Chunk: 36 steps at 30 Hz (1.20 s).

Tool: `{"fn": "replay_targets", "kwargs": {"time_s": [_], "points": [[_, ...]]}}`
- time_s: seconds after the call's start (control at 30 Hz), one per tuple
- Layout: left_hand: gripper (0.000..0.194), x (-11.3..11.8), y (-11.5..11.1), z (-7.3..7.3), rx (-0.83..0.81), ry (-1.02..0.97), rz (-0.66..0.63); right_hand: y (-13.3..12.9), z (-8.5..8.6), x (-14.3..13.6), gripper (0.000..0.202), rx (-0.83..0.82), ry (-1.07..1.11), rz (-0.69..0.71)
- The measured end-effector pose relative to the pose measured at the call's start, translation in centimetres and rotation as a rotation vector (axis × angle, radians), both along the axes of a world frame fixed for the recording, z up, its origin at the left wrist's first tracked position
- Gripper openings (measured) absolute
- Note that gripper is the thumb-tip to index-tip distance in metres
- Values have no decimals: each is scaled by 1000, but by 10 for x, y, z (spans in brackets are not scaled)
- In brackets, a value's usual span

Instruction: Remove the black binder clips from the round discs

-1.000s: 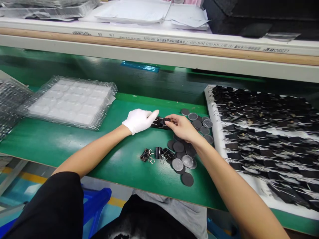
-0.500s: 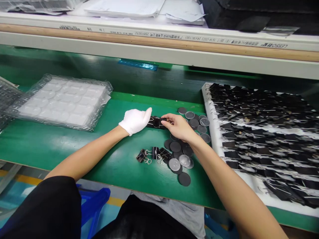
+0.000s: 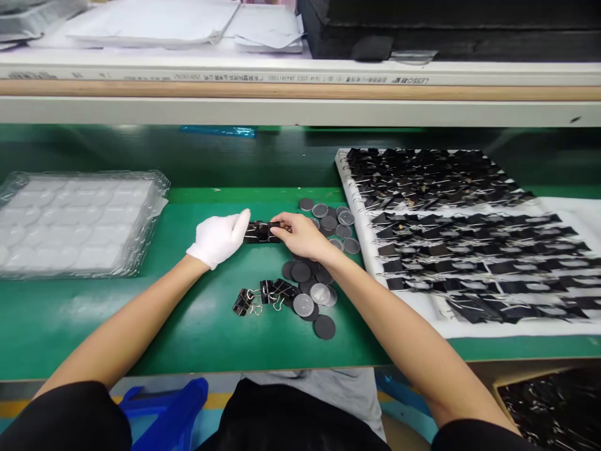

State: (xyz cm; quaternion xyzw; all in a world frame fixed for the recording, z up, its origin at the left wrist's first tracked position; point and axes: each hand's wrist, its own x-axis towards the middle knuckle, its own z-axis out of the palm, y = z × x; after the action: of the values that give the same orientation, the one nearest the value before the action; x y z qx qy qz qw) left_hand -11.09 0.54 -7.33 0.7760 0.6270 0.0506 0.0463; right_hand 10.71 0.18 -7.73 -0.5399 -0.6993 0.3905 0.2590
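Note:
My left hand [image 3: 218, 239], in a white glove, is closed round the left end of a black clipped strip [image 3: 259, 232] over the green table. Bare, my right hand [image 3: 303, 235] pinches the strip's right end. Metal clip wires show on the strip; its ends are hidden by my fingers. Black binder clips [image 3: 267, 292] lie in front of the hands. Several round discs [image 3: 301, 272], some dark and some clear-faced, are scattered beside and below my right hand.
Stacked clear plastic trays [image 3: 79, 222] lie on the left. At the right, white foam boards [image 3: 370, 250] bear rows of black clipped pieces. A shelf [image 3: 282, 111] with papers and a black case crosses above. A box of dark items [image 3: 554, 407] is at lower right.
The view has turned to the right and levelled, so the table's things appear further left. Both hands keep their hold on the strip.

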Motion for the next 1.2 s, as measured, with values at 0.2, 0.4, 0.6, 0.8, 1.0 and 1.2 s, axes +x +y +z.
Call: {"fn": "replay_targets", "kwargs": {"time_s": [0.2, 0.4, 0.6, 0.8, 1.0, 1.2], "points": [[61, -6, 0, 10, -73, -73, -57, 0, 0, 4, 18, -4, 70, 16], [47, -21, 1, 22, -282, -239, -170, 0, 2, 8, 19, -6, 87, 35], [52, -20, 0, 19, -332, -332, -152, 2, -8, 10, 17, 1, 146, 45], [51, -24, 0, 14, -343, -416, -176, 4, -11, 10, 17, -24, 190, 60], [51, -27, 1, 15, -379, -460, -189, 2, -7, 8, 17, -40, 159, 67], [51, -31, 2, 16, -398, -468, -200, 5, -12, 9, 18, -13, 139, 84]]}}
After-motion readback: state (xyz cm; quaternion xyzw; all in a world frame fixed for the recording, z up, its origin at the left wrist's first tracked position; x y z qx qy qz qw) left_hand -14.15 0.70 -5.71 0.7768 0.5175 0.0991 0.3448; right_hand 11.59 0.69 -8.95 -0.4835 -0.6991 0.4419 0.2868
